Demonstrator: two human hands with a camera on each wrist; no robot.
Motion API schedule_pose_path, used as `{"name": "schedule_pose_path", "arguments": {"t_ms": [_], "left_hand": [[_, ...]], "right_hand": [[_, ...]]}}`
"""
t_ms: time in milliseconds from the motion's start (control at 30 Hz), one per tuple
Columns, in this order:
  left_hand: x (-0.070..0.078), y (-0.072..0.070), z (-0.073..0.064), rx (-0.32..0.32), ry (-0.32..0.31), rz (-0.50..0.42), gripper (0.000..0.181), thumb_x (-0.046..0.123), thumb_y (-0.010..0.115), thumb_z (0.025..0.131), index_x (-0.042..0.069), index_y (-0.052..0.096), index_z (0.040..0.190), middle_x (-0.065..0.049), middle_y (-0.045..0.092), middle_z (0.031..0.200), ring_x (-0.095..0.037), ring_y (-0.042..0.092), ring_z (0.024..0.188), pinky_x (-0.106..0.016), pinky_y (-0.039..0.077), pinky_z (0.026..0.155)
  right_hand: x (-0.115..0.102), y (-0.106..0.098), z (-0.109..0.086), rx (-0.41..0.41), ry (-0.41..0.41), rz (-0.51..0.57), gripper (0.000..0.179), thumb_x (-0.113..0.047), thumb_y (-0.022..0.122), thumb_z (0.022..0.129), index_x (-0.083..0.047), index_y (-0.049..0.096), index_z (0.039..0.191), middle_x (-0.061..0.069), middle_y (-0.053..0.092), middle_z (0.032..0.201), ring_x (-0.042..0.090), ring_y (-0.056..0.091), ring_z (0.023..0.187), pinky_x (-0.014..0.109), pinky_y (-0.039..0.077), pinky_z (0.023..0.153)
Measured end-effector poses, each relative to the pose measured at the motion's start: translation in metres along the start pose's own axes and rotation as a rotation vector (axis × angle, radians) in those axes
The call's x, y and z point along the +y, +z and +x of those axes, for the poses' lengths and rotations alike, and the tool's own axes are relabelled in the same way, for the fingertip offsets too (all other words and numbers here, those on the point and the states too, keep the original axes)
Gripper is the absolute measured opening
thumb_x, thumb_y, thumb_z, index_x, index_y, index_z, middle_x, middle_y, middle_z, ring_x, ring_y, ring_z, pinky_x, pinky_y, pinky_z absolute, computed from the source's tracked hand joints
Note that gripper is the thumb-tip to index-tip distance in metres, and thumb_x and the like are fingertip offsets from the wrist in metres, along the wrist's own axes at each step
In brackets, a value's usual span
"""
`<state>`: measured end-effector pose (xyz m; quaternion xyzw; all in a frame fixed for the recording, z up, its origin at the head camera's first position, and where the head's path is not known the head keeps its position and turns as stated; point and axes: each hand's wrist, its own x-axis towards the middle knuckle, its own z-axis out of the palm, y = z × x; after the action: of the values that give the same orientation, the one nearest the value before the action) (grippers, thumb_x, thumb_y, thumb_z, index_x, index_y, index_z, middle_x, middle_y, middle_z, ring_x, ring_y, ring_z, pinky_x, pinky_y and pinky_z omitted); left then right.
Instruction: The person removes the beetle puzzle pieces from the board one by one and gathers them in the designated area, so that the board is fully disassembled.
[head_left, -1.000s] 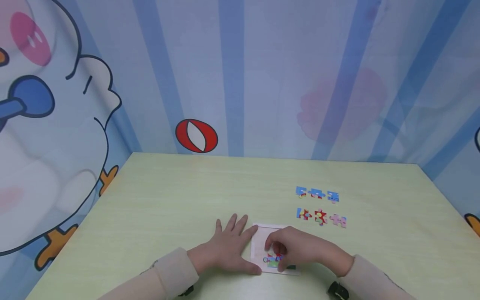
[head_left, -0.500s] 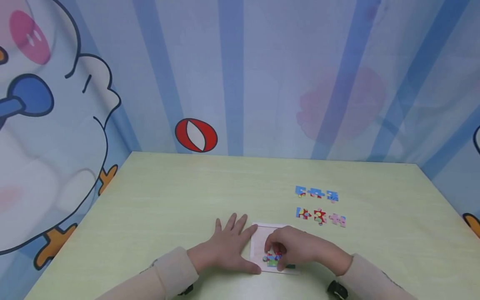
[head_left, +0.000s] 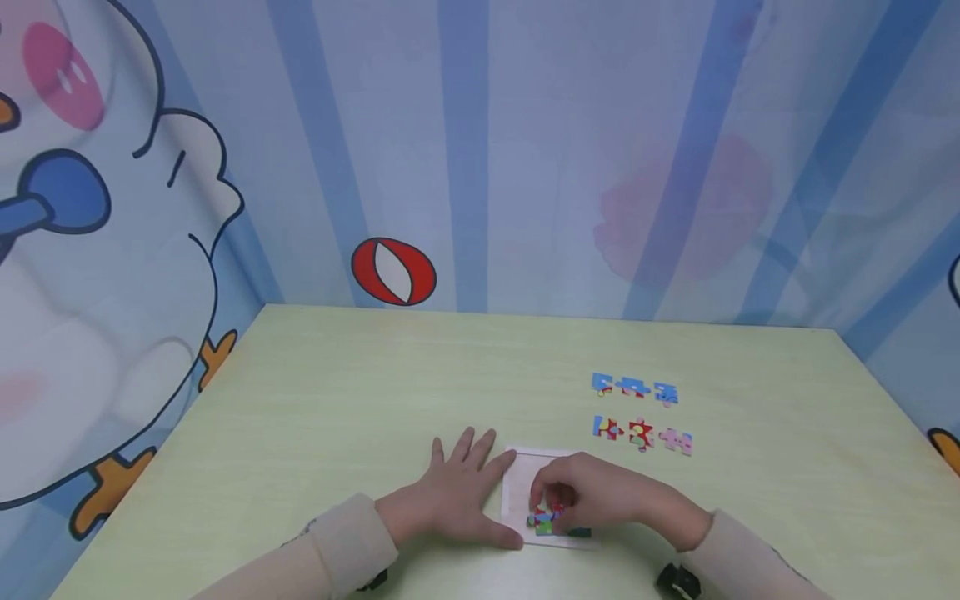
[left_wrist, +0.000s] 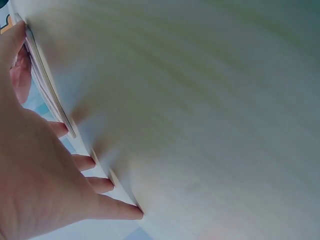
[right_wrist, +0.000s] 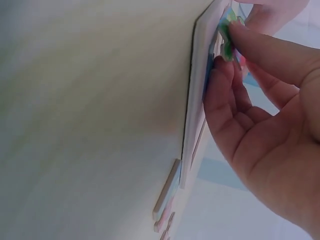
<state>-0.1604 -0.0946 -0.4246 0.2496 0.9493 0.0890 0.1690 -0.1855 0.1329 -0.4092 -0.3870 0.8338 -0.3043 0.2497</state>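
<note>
My left hand [head_left: 459,500] lies with its fingers spread along the left side of a flat white puzzle tray [head_left: 515,483]. Its thumb touches the near left corner and the index finger the far left one; the left wrist view shows the tray's edge [left_wrist: 50,90] between them. My right hand [head_left: 607,493] is over the tray, pinching a green, blue and red jigsaw piece [head_left: 543,522]. In the right wrist view this jigsaw piece [right_wrist: 228,39] stands tilted between thumb and fingers, near the tray surface. A dark green patch [head_left: 581,532] shows by the tray's near right part, partly covered by the hand.
Beyond the tray to the right lie two rows of loose jigsaw pieces: a mostly blue far row [head_left: 633,387] and a red, yellow and pink nearer row [head_left: 641,433]. The pale table [head_left: 360,375] ends at a printed cloth backdrop [head_left: 517,167].
The jigsaw piece in my right hand has tilted slightly, and the thumb has shifted a little away from me. My left hand has stayed in place.
</note>
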Motion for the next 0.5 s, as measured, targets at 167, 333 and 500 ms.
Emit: {"name": "schedule_pose_path", "arguments": {"t_ms": [167, 333, 500], "left_hand": [[0.001, 0.000, 0.000, 0.002, -0.003, -0.001, 0.103, 0.080, 0.054, 0.074, 0.021, 0.025, 0.154, -0.015, 0.013, 0.161, -0.041, 0.008, 0.146, -0.073, 0.009, 0.105], [0.001, 0.000, 0.000, 0.003, -0.009, 0.003, 0.103, 0.080, 0.054, 0.074, 0.021, 0.025, 0.154, -0.014, 0.013, 0.161, -0.041, 0.009, 0.146, -0.073, 0.009, 0.105], [0.001, 0.000, 0.000, 0.008, -0.009, 0.010, 0.103, 0.079, 0.055, 0.073, 0.021, 0.026, 0.153, -0.015, 0.013, 0.161, -0.041, 0.009, 0.146, -0.072, 0.010, 0.105]], "right_hand": [[0.004, -0.001, -0.002, -0.010, -0.002, 0.056, 0.017, -0.008, 0.071, 0.086, -0.021, 0.068, 0.096, -0.013, 0.055, 0.075, 0.000, 0.049, 0.070, 0.019, 0.046, 0.067], [0.007, -0.005, -0.008, 0.034, 0.001, 0.079, 0.019, -0.006, 0.069, 0.086, -0.022, 0.068, 0.096, -0.012, 0.056, 0.076, 0.002, 0.049, 0.071, 0.020, 0.044, 0.068], [0.009, -0.017, -0.020, 0.106, -0.004, 0.109, 0.017, -0.006, 0.069, 0.086, -0.017, 0.068, 0.098, -0.008, 0.055, 0.077, 0.005, 0.050, 0.071, 0.021, 0.044, 0.066]]}}
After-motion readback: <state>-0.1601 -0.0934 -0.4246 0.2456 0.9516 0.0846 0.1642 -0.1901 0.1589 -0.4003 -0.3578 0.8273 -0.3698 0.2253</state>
